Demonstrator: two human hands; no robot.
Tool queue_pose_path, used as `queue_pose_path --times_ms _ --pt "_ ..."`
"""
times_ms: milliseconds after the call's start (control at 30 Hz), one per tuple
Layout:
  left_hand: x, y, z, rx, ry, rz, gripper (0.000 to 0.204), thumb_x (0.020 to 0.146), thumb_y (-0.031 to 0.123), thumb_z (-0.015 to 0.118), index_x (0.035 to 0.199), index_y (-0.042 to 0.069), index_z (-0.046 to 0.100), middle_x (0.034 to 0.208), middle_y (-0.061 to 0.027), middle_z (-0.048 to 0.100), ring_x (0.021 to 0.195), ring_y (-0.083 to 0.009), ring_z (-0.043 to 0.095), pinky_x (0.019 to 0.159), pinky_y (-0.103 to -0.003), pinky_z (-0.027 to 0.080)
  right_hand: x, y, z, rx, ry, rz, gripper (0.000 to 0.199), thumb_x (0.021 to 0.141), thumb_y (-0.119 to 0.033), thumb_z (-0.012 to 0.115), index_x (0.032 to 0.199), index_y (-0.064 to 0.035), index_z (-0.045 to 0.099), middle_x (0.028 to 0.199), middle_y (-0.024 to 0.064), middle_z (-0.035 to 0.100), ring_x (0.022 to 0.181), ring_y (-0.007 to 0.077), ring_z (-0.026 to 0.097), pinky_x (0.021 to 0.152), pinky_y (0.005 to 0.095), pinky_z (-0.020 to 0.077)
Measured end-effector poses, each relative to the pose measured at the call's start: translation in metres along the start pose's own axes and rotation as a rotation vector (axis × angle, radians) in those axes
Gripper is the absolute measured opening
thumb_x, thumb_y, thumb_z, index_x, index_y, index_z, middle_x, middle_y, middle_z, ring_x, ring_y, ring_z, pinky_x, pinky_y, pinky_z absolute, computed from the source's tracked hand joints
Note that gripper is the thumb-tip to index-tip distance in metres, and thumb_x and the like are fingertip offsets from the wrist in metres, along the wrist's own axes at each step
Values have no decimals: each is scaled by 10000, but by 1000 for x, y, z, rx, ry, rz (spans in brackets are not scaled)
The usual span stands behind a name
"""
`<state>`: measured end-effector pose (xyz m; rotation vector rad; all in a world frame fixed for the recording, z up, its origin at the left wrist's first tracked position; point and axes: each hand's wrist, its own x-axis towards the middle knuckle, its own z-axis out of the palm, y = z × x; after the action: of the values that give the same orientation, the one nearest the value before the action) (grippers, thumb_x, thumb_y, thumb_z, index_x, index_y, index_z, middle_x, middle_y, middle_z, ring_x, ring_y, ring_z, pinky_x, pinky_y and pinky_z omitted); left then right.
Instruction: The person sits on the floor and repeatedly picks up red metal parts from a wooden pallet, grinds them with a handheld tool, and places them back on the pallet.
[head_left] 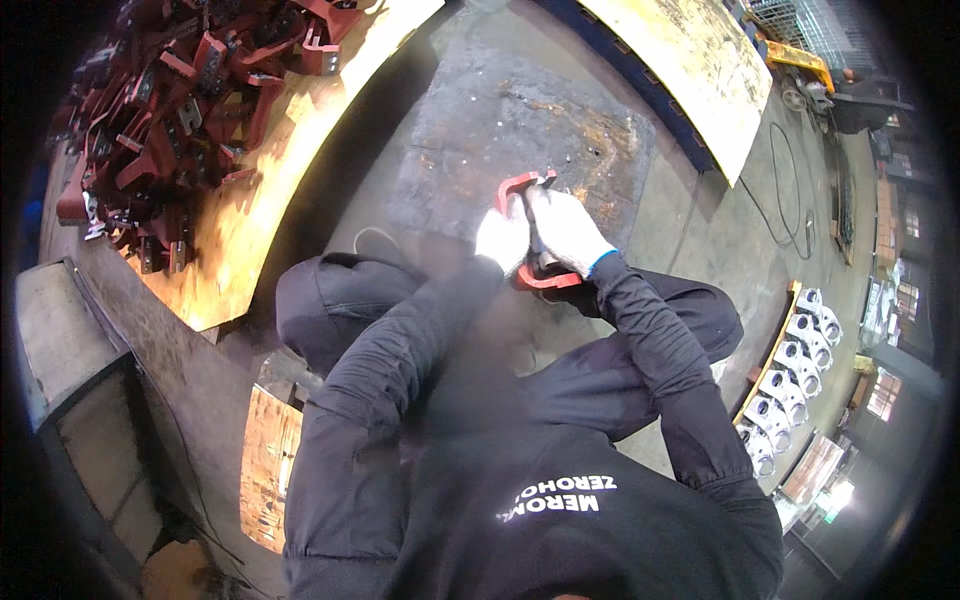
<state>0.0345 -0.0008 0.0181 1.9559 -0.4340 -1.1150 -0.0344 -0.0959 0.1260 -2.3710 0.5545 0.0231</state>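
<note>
Between my gloved hands is a red metal bracket [549, 281] with curved ends; one end shows beyond my fingers and the other below them. My left hand [503, 238], in a white glove, is closed around its left side. My right hand [566, 229], in a white glove with a blue cuff edge, is closed on the bracket's right side. Most of the bracket's middle is hidden by the gloves. Whether either hand also holds something small, I cannot make out. Both hands are above a dark, rust-stained metal plate [500, 120] on the floor.
Many similar red brackets [190, 110] are heaped on a wooden board [290, 150] at far left. A second board [690, 60] stands at far right. Silvery metal castings [785, 380] are lined up at right. A thin cable [790, 200] lies on the floor.
</note>
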Motion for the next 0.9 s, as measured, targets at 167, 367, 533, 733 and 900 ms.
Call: queue_pose_path --times_ms 167,367,533,733,900 --pt "3 -2 10 -222 1 116 490 958 405 523 1038 -62 648 897 -270 668 867 -397 663 763 -453 507 15 -13 -38 -38 361 156 443 1005 -343 429 1065 65 590 1014 277 634 972 422 599 864 419 470" --pt "-21 86 -45 -1015 -359 -188 366 976 403 513 1151 83 546 818 -71 550 645 -180 574 539 -378 473 -30 12 -68 -10 298 471 511 996 -408 482 1173 59 591 938 203 657 828 287 644 757 382 491" --pt "-50 146 -68 -1218 -504 -145 433 965 533 463 1154 156 557 807 -46 549 574 -171 510 478 -337 404 -31 -18 -78 85 385 327 469 993 -370 494 1209 39 572 878 189 651 753 265 646 692 374 498" --pt "-72 175 -90 -1297 -713 -147 582 928 609 480 1329 191 431 1154 -102 485 965 -200 506 790 -397 454 -24 -55 -103 128 331 289 458 994 -344 481 1234 39 553 981 265 659 935 374 650 832 401 485" --pt "-64 166 -84 -1299 -618 -87 606 930 592 495 1397 214 421 1298 -115 508 1198 -203 513 961 -437 475 -11 -78 -110 202 296 333 428 992 -323 473 1231 20 561 981 260 658 946 392 643 851 405 479"
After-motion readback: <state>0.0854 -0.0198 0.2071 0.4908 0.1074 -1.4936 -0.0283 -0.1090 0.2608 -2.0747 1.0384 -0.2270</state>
